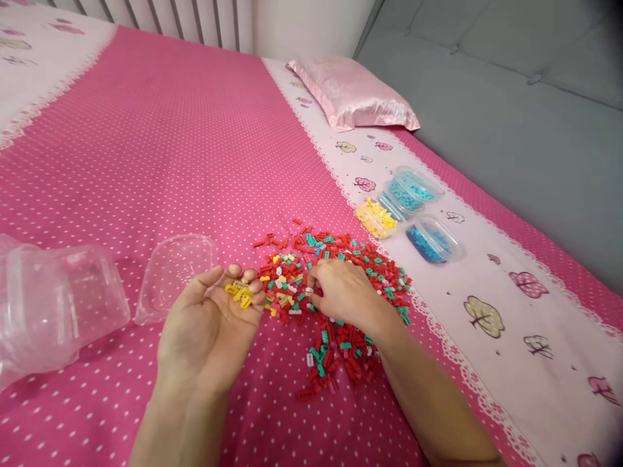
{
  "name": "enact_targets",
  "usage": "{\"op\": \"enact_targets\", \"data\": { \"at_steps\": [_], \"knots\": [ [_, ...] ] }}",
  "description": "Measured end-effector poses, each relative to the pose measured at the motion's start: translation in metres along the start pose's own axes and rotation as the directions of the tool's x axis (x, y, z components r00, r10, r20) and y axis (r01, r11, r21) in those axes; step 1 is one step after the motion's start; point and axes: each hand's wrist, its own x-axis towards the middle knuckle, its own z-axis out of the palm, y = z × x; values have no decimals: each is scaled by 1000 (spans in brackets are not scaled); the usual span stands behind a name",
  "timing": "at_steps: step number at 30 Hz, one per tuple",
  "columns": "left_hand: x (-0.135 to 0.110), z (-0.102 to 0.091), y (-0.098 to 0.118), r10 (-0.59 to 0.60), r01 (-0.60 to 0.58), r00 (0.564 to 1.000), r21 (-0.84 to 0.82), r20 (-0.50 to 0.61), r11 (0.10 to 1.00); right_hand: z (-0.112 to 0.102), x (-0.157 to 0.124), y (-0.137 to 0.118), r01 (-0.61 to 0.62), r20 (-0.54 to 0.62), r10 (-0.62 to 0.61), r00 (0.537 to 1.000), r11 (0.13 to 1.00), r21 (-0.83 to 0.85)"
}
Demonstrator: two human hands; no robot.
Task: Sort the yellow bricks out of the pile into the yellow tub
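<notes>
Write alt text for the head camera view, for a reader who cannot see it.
A person's left hand, palm up, cups yellow bricks while the right hand touches a pile of mixed tiny bricks on a pink dotted bedspread. Three filled tubs sit right of it; a clear tub and lid lie left.

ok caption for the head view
Left hand cups small yellow plastic bricks; right hand reaches into a mixed pile of red and green bricks on a pink dotted bedsheet.
</notes>
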Motion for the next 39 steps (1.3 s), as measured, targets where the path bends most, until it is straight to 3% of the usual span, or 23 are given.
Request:
{"op": "enact_targets", "data": {
  "at_steps": [4,13,24,29,31,33,36,39],
  "knots": [
    [0,-1,0,-3,3,1000,2,21,1000,-3,1,2,-45,-13,46,999,998,42],
    [1,1,-1,-20,19,999,22,31,1000,-11,4,17,-71,-105,114,988,936,346],
    [0,1,-1,-32,32,999,18,27,999,-11,2,26,-54,-120,104,987,930,362],
    [1,1,-2,-29,29,999,17,31,999,-14,-1,28,-6,-200,102,975,903,429],
    [1,1,-3,-34,34,999,17,30,999,-16,-3,25,61,-298,98,949,874,483],
    [1,2,-4,-51,50,998,21,27,999,-19,-6,19,169,-438,97,894,833,528],
    [-1,5,-7,-128,127,991,32,24,991,-27,-14,7,312,-637,124,761,791,527],
    [-2,8,-11,-211,209,976,30,58,977,-36,-27,-3,381,-758,151,635,792,478]
  ]
}}
